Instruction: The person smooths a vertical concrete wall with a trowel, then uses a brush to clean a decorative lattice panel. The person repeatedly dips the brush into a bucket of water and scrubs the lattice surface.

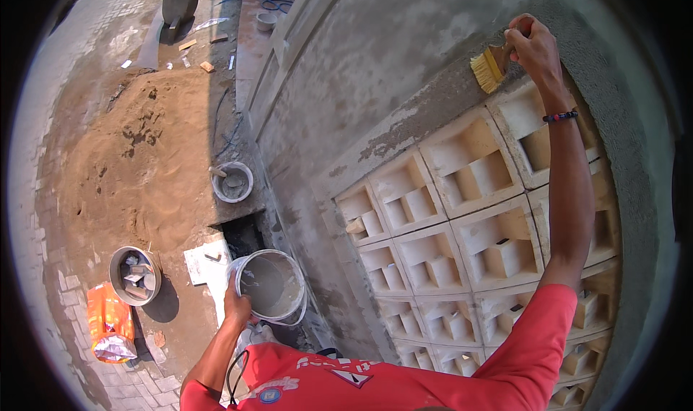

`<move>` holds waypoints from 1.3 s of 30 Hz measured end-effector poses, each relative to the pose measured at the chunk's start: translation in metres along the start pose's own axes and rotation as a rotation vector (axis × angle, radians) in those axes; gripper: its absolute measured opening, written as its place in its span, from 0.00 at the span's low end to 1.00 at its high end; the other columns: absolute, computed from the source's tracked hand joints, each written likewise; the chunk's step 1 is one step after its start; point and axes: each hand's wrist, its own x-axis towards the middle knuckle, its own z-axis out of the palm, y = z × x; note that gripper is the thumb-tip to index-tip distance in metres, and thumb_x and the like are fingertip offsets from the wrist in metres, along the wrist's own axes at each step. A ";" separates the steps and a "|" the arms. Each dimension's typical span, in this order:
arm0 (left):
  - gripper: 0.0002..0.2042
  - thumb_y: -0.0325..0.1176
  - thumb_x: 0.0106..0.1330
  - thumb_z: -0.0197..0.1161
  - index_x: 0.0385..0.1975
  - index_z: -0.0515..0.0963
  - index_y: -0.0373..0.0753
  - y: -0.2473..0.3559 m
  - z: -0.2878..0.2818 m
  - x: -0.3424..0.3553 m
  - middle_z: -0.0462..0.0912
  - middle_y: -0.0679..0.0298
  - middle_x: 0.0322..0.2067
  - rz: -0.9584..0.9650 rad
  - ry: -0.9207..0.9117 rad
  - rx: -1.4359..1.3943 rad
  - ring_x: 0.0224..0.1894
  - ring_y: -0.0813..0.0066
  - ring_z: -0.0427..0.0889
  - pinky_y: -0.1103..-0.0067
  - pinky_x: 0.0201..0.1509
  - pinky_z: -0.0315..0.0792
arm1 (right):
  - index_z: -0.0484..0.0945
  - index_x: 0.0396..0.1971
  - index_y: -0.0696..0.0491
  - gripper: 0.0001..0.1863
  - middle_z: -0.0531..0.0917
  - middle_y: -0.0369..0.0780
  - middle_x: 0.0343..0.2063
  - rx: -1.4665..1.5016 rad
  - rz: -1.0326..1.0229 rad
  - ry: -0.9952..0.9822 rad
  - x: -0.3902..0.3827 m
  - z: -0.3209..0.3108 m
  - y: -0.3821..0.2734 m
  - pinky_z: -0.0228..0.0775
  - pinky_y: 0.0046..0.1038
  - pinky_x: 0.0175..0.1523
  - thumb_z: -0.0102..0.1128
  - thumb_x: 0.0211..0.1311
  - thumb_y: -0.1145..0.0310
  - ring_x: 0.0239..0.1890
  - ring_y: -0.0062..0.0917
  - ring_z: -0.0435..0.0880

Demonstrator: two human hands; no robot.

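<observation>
One brush, likely light and springy, fills my closed right grip by its handle; my left grip seems curled on a heavy-looking bucket rim.

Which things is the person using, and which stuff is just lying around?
In use:
- yellow-bristled brush, in the right hand
- white bucket of grey mix, gripped by the left hand
- grey wall, beside the brush

Probably just lying about for now:
- sand heap
- orange bag
- round tub of odd pieces
</observation>
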 end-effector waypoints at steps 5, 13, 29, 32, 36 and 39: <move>0.40 0.14 0.54 0.43 0.70 0.46 0.47 -0.003 0.004 0.004 0.77 0.42 0.46 0.016 -0.087 0.059 0.13 0.61 0.77 0.73 0.07 0.70 | 0.77 0.37 0.52 0.09 0.80 0.34 0.24 -0.323 -0.318 0.390 -0.008 -0.053 -0.010 0.70 0.20 0.32 0.56 0.62 0.64 0.25 0.12 0.76; 0.40 0.14 0.54 0.41 0.70 0.45 0.47 -0.002 0.030 0.013 0.73 0.44 0.52 0.073 -0.218 -0.126 0.22 0.57 0.82 0.71 0.12 0.76 | 0.75 0.31 0.58 0.08 0.76 0.41 0.15 0.562 -0.071 -0.571 -0.209 0.042 -0.094 0.66 0.27 0.27 0.58 0.53 0.70 0.18 0.25 0.75; 0.40 0.12 0.51 0.41 0.69 0.49 0.47 0.047 0.069 -0.019 0.70 0.50 0.54 0.061 -0.364 -0.065 0.38 0.50 0.81 0.70 0.17 0.82 | 0.75 0.35 0.56 0.07 0.81 0.34 0.24 0.992 0.514 -0.702 -0.345 0.114 -0.059 0.71 0.17 0.27 0.60 0.60 0.70 0.26 0.14 0.81; 0.39 0.11 0.50 0.41 0.68 0.52 0.45 0.053 0.069 -0.030 0.72 0.50 0.52 0.051 -0.324 -0.096 0.36 0.50 0.82 0.68 0.19 0.83 | 0.75 0.37 0.57 0.09 0.82 0.36 0.24 1.046 0.450 -0.122 -0.266 0.012 -0.029 0.72 0.17 0.27 0.61 0.58 0.71 0.26 0.17 0.82; 0.39 0.10 0.49 0.40 0.66 0.54 0.46 0.036 0.071 -0.030 0.72 0.51 0.52 0.072 -0.383 -0.112 0.37 0.51 0.82 0.71 0.17 0.82 | 0.75 0.37 0.56 0.08 0.81 0.39 0.28 0.758 0.112 0.586 -0.188 -0.123 -0.001 0.75 0.17 0.27 0.59 0.58 0.72 0.27 0.23 0.85; 0.39 0.10 0.49 0.40 0.66 0.54 0.45 0.032 0.072 -0.034 0.72 0.51 0.52 0.052 -0.357 -0.030 0.37 0.50 0.82 0.70 0.17 0.83 | 0.76 0.38 0.58 0.09 0.83 0.42 0.30 0.491 -0.002 0.859 -0.172 -0.201 0.045 0.76 0.19 0.27 0.60 0.59 0.71 0.27 0.28 0.86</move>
